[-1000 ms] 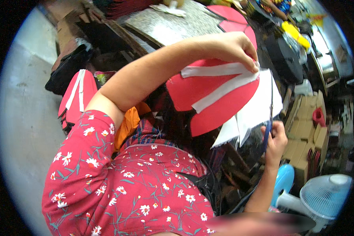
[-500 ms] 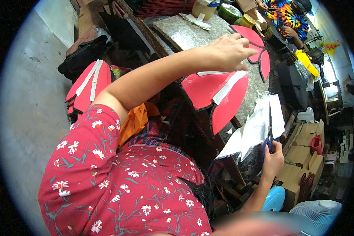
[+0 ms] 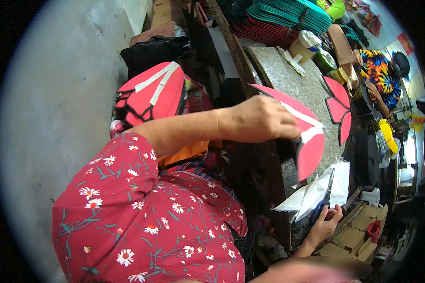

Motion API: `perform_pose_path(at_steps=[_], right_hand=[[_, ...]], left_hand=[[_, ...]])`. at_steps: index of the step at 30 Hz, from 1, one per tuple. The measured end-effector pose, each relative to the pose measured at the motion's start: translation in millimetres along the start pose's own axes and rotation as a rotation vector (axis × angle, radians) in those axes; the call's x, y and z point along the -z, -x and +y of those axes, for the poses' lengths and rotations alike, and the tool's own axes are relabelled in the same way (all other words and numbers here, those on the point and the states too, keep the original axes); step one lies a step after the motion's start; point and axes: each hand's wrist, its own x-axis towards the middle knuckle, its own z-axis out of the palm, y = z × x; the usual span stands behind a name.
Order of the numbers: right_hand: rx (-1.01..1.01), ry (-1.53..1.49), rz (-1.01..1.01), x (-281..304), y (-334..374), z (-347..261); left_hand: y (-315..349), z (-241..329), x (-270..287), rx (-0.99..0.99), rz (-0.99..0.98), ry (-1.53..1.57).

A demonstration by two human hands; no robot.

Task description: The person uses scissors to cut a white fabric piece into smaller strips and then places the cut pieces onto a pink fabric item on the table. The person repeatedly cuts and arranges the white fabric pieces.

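Red piece [image 3: 312, 153] by the left hand [image 3: 262, 119], scissors [image 3: 326, 198] in the right hand [image 3: 323, 227]

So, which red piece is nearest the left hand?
The white-banded piece beside the left hand; the unbanded tabletop piece and the leftmost banded piece lie farther off.

Left hand [image 3: 264, 121]: at the left edge of a red panel [image 3: 312, 158] with white strips; fingers curled, grip unclear. Right hand [image 3: 325, 226]: holds blue-handled scissors [image 3: 327, 195], blades over white cloth [image 3: 310, 197]. Far side: stacked green sheets [image 3: 288, 18].
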Motion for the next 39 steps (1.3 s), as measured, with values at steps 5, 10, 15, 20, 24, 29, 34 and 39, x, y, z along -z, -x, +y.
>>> perform_pose_path(at_steps=[5, 10, 15, 20, 24, 29, 34, 39], right_hand=[[0.014, 0.025, -0.006, 1, 1, 1], [0.039, 0.047, -0.015, 0, 1, 5], [0.078, 0.091, 0.011, -3, 1, 8], [0.05, 0.026, -0.009, -5, 0, 13], [0.076, 0.057, -0.006, -5, 0, 15], [0.083, 0.022, 0.023, -8, 2, 11], [0.013, -0.034, -0.025, -6, 0, 4], [-0.067, -0.036, -0.177, 16, 2, -7]], left_hand=[[-4, -6, 52, 0.181, 0.171, 0.026], [23, 1, 104, 0.126, 0.296, -0.504], [98, -24, 145, 0.367, -0.189, -0.742], [174, -36, 138, 1.049, -1.287, -0.304], [182, -42, 126, 1.155, -1.221, -0.37], [147, -24, 116, 0.97, -1.039, -0.572], [84, 2, 69, 0.525, -0.74, -0.192], [21, 23, 9, 0.079, -0.54, 0.093]])
